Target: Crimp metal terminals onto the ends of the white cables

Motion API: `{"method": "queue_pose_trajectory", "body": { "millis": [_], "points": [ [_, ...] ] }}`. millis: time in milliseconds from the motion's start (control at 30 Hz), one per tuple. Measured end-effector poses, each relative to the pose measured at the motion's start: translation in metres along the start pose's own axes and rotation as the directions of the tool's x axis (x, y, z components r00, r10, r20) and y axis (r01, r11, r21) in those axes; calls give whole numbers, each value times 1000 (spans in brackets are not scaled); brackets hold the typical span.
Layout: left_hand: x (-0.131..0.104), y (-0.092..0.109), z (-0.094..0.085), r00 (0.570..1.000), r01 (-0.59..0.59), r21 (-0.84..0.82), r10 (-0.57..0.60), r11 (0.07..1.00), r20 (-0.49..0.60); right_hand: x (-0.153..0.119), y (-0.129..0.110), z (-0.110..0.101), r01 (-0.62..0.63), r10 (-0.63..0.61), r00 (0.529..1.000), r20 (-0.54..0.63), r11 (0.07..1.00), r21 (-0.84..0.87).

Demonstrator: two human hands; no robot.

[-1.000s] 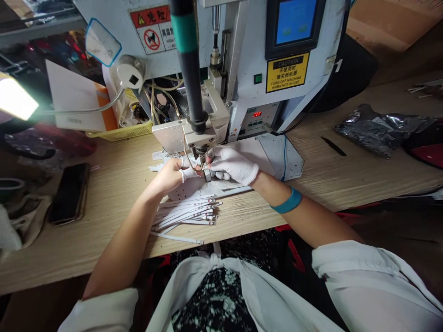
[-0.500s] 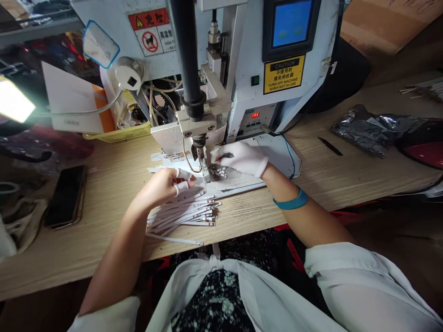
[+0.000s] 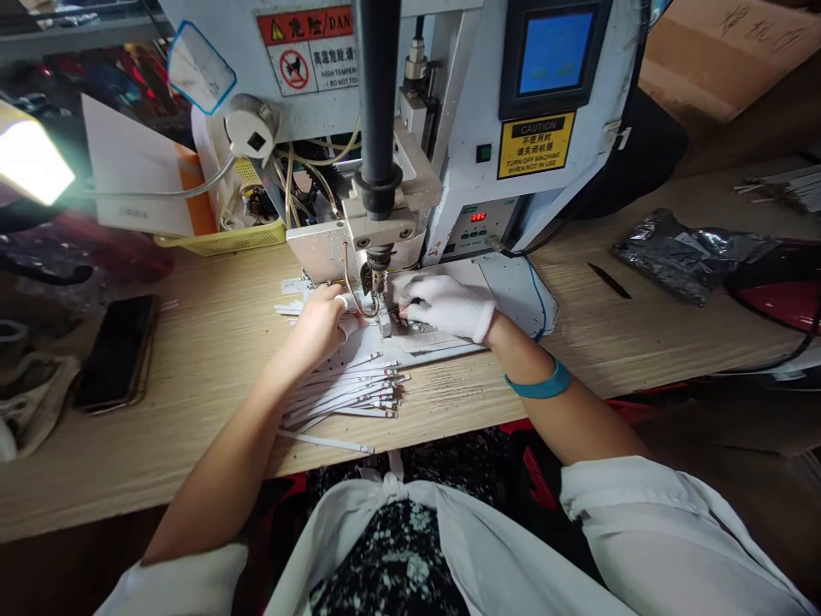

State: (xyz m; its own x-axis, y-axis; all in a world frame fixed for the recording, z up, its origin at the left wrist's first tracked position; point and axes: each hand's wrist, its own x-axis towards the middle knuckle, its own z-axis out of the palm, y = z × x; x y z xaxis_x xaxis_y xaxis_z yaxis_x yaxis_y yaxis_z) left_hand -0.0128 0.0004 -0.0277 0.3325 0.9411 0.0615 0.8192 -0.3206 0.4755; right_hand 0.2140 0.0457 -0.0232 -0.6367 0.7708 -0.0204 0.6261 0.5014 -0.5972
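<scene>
My left hand [image 3: 327, 323], with white coverings on some fingers, is closed just left of the metal nozzle [image 3: 378, 278]. What lies between its fingertips is hidden. Beside and under it are white strips [image 3: 292, 308]. My right hand [image 3: 449, 306], in a white glove, curls in a pinch to the nozzle's right, its fingertips down among small dark-and-white pieces [image 3: 414, 325] on a flat plate [image 3: 427, 342]. What it pinches is too small to name. A fanned pile of narrow white strips [image 3: 346, 393] with dark-marked ends lies below my left hand.
The white machine [image 3: 449, 192] stands over the work, with a screen [image 3: 555, 53] and a high-temperature warning label [image 3: 308, 51]. Left are a phone [image 3: 119, 351], a yellow basket [image 3: 231, 241] and a bright lamp [image 3: 35, 158]. Right are a dark blade-like tool [image 3: 609, 281] and a silver bag [image 3: 686, 257].
My left hand has moved up, closer to the nozzle, from above the strip pile. My right hand has lowered slightly onto the small pieces. The view has shifted a little.
</scene>
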Motion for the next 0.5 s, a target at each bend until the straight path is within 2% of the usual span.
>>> {"method": "queue_pose_trajectory", "body": {
  "millis": [100,167,300,333,367,500],
  "points": [
    [-1,3,-7,999,51,14,-51,999,-11,-2,2,-3,2,5,998,-69,994,110],
    [-3,5,-11,999,53,-4,-53,999,1,-5,2,-6,-15,31,997,-69,975,221],
    [-8,4,-14,1000,26,-105,-25,994,5,-9,-1,-8,-204,192,979,74,867,455],
    [-8,4,-14,1000,27,-142,-27,990,-1,-9,-1,-8,-224,217,974,73,837,499],
    [-8,4,-13,999,34,-182,-36,983,-5,-8,-2,-8,-209,222,974,40,823,529],
    [-8,6,-12,994,111,-333,-107,936,31,-2,1,-5,-22,150,968,-202,850,526]
  ]
}}
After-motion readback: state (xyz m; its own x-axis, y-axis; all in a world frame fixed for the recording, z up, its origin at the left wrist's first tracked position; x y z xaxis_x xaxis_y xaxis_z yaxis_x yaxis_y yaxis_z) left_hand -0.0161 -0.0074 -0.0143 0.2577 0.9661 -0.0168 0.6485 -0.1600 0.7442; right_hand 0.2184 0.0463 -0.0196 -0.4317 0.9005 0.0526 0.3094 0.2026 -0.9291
